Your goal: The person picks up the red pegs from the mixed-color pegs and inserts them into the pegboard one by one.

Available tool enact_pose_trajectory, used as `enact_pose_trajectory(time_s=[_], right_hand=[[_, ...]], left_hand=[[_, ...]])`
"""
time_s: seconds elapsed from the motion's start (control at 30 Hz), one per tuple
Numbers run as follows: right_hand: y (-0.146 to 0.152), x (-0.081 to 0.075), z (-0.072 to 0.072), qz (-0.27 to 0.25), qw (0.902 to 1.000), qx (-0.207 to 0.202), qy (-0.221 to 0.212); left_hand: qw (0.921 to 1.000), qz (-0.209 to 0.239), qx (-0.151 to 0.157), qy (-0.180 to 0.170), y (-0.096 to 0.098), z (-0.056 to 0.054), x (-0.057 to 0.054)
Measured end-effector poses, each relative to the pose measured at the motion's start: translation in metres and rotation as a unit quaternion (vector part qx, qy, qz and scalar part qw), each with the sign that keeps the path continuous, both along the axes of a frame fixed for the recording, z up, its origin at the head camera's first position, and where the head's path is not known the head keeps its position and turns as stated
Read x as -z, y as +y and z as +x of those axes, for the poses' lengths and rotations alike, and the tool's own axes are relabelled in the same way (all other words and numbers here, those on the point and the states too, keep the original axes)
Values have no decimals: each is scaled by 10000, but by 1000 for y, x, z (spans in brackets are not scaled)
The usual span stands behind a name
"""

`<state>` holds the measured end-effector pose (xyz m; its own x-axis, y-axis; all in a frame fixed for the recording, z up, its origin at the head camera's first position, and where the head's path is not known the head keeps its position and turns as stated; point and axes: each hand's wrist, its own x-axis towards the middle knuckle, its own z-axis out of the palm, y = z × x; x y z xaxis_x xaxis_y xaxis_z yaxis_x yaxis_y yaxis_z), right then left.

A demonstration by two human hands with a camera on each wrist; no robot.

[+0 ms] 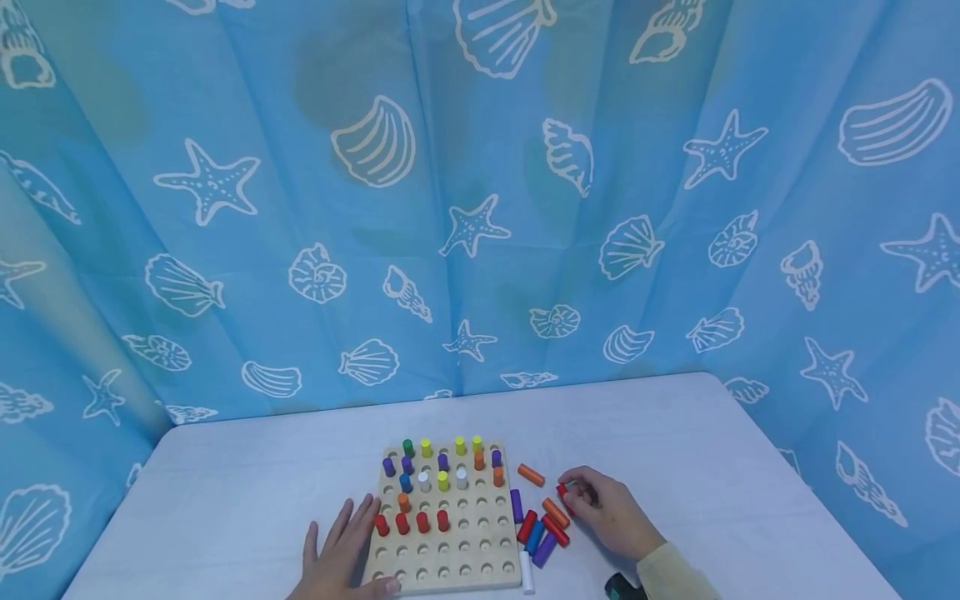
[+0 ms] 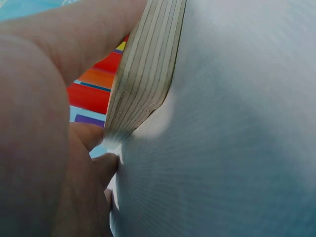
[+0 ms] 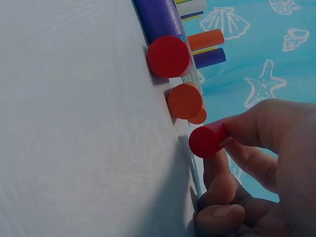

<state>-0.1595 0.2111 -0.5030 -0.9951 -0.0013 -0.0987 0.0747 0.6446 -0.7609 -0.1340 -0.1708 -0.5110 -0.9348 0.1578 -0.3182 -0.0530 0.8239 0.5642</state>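
Observation:
A wooden pegboard (image 1: 472,573) with rows of round holes lies on the table, several coloured pegs standing in its far and middle rows. Across its near row of pegs stand red pegs (image 1: 422,522). My left hand (image 1: 341,546) rests at the board's near left corner, fingers spread and fairly straight along the left side, thumb touching the near edge; the left wrist view shows the board's layered edge (image 2: 148,64) beside it. Right of the board, my right hand (image 1: 611,512) pinches a red peg (image 3: 207,139) between thumb and fingers, just above the loose pegs.
Loose pegs lie right of the board: an orange peg (image 1: 531,475), a blue peg (image 1: 535,537), a purple peg (image 1: 545,550), a white peg (image 1: 527,572) and several others. A dark object (image 1: 624,587) shows by the right wrist. A blue shell-patterned curtain (image 1: 465,283) hangs behind the white table (image 1: 262,467).

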Motion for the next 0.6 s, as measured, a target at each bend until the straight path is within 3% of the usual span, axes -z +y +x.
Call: enact_pose_trajectory(time_s=[0.6], right_hand=[[2,1,-3,25,9999,48,162]], left_hand=[[9999,-28,71,72,-2,-1,3]])
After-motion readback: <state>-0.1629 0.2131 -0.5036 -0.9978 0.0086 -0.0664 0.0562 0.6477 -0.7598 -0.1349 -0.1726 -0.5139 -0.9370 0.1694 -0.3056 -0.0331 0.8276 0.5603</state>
